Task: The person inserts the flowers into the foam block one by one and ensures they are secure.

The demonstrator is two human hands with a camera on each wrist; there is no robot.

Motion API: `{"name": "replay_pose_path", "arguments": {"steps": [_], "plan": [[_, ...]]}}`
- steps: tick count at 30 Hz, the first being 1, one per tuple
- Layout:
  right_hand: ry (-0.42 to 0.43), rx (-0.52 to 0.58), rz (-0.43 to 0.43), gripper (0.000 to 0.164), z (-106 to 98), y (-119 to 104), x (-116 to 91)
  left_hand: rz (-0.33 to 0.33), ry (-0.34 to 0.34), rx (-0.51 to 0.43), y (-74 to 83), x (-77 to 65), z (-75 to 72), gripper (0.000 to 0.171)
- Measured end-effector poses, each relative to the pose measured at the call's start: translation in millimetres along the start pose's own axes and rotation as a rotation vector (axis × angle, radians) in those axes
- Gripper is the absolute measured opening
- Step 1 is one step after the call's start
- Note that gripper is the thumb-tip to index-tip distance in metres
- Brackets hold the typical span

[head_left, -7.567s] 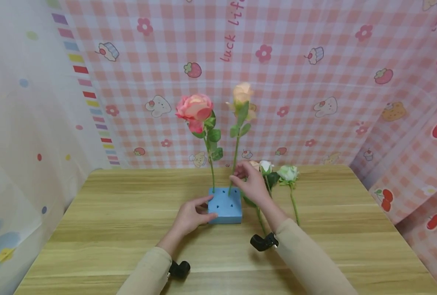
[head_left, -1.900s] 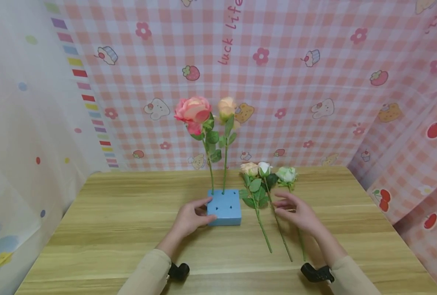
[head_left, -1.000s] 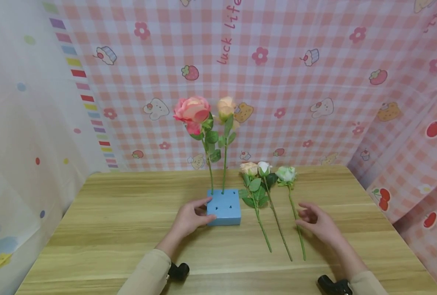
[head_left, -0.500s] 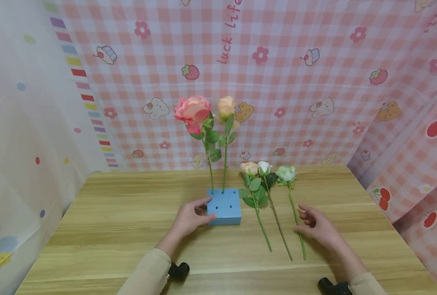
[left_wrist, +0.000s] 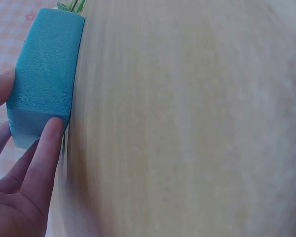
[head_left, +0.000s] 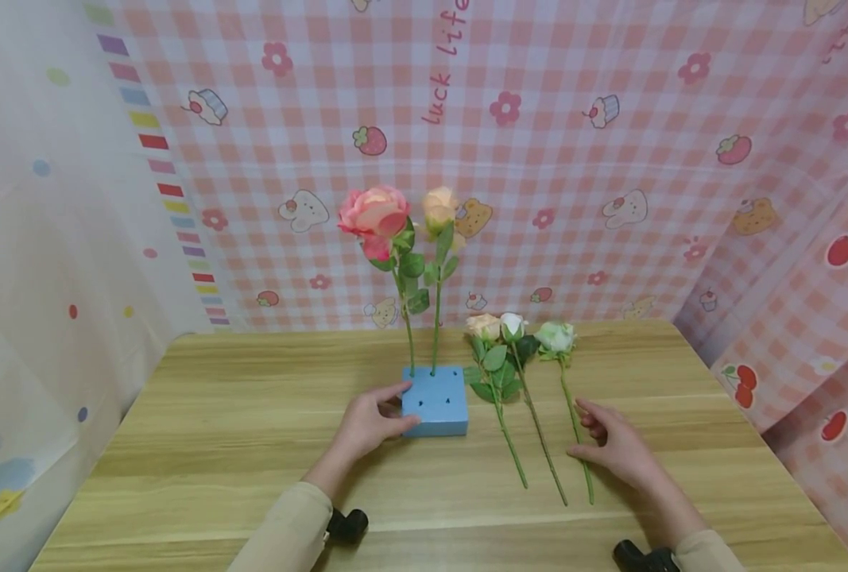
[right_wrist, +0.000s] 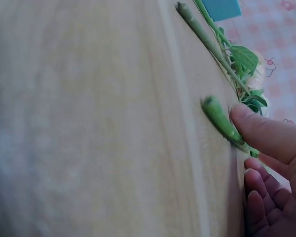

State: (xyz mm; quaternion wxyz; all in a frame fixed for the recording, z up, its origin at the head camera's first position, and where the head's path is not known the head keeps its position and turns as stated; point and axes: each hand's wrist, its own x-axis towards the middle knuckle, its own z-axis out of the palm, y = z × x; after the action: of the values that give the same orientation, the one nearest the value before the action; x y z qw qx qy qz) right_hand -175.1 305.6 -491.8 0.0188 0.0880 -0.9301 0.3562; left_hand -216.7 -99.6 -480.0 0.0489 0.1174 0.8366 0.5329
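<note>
My left hand holds the left side of a blue foam block, thumb at its front and fingers behind. In the left wrist view, the fingers touch the block's end. A pink rose and a peach rose stand upright in holes along the block's back edge. On the right, my right hand is at the stem of a pale green rose lying on the table. Its thumb reaches across the stem and its fingers bend beside it. The right wrist view shows a gap between thumb and fingertips.
Another peach rose and a white rose lie side by side between the block and the green rose. More holes show in the block's top. Beyond the wooden table hangs a pink checked cloth.
The peach rose, earlier held by the right hand, now stands in the block. That hand has moved right, past the white rose, to the green rose's stem. The left hand stays on the block.
</note>
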Motion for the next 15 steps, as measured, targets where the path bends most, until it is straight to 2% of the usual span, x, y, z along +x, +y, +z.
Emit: {"name": "replay_pose_path", "arguments": {"steps": [6, 15], "plan": [[0.003, 0.015, 0.006, 0.072, 0.0, 0.3, -0.3, 0.002, 0.000, -0.003, -0.1, 0.3, 0.0, 0.058], [0.004, 0.024, 0.059, 0.061, -3.5, -3.3, -1.0, 0.001, 0.001, -0.006, 0.0, -0.1, 0.1, 0.058]]}}
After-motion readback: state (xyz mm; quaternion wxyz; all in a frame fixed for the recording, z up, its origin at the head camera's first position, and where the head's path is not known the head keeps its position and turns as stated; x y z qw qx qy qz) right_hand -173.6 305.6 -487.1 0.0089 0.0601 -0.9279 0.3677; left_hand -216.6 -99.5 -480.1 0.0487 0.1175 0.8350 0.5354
